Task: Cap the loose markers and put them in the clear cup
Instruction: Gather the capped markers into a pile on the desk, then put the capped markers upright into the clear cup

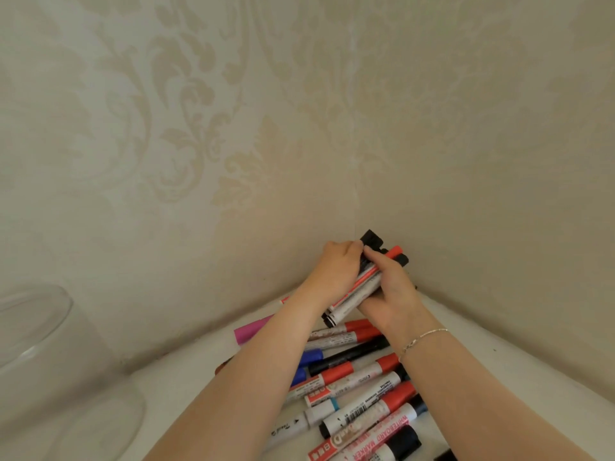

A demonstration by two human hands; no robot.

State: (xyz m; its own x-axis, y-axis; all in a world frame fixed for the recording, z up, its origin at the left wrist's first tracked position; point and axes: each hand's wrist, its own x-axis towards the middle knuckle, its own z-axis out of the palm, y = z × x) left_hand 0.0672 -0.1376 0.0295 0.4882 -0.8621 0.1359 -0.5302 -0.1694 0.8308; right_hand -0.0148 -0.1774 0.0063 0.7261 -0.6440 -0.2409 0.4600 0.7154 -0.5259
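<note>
Both hands at frame centre: left hand [336, 271] and right hand [387, 294] grasp a bundle of markers [361, 287]. Loose markers [352, 380] lie below; clear cup [36, 327] far left.

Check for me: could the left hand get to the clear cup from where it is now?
Probably yes, but not right away. The clear cup stands at far left with bare white surface between it and the left hand; nothing blocks the path. That hand, though, is gripping the bundle of markers together with the right hand.
</note>
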